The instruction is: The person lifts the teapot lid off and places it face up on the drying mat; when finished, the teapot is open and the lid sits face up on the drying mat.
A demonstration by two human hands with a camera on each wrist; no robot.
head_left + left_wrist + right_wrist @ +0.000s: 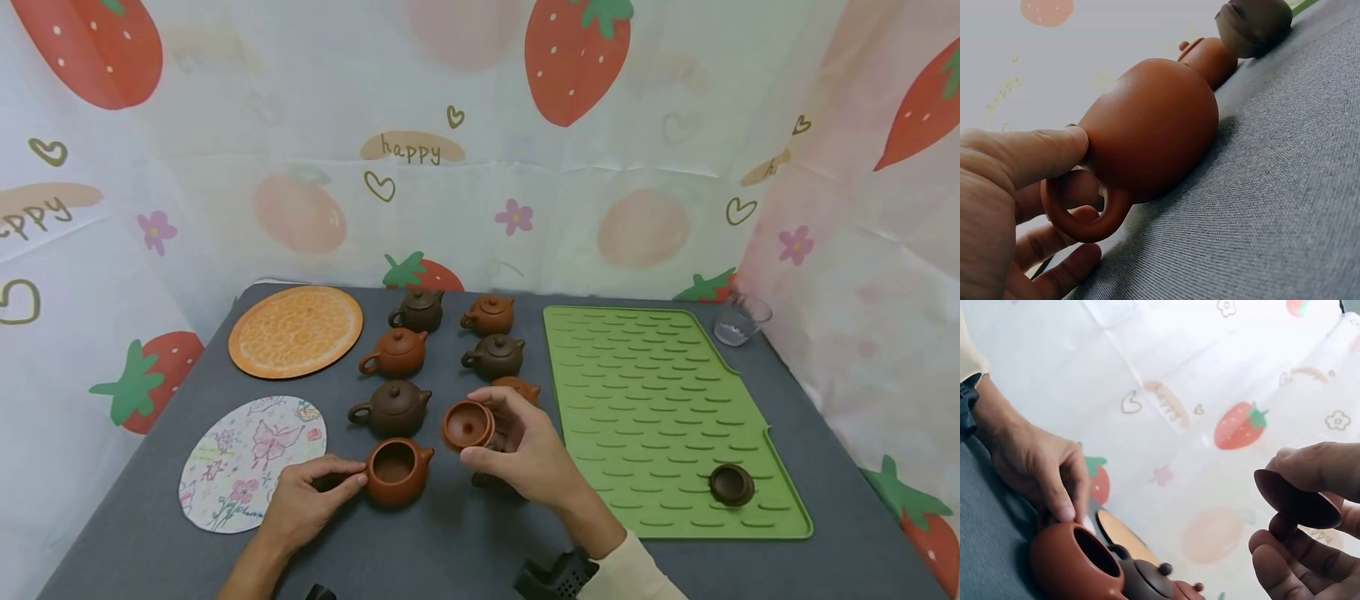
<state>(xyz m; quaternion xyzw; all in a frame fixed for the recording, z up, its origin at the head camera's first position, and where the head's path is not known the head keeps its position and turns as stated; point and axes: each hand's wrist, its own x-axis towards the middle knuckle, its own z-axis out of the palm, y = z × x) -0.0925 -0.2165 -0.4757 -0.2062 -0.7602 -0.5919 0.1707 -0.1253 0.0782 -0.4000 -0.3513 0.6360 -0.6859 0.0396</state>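
A reddish-brown clay teapot (pixel 396 495) stands lidless on the dark cloth, its round mouth facing up and its spout to the right. My left hand (pixel 309 502) pinches its loop handle (pixel 1085 234) between thumb and fingers. Above the cloth, to the right of this pot, my right hand (pixel 528 450) holds a reddish-brown teapot lid (pixel 467 427) by its knob side. The lid's hollow underside faces the head camera, while its round knob (pixel 1283 527) shows between the fingers in the right wrist view. A dark teapot (pixel 393 408) with its lid on sits right behind the lidless one.
Several lidded teapots, such as a reddish one (pixel 397 353) and a dark one (pixel 498 357), stand in two columns. A green mat (pixel 652 417) at right carries a dark lid (pixel 731 485). Two round mats, orange (pixel 296 332) and patterned (pixel 255 458), lie left; a glass cup (pixel 738 320) stands far right.
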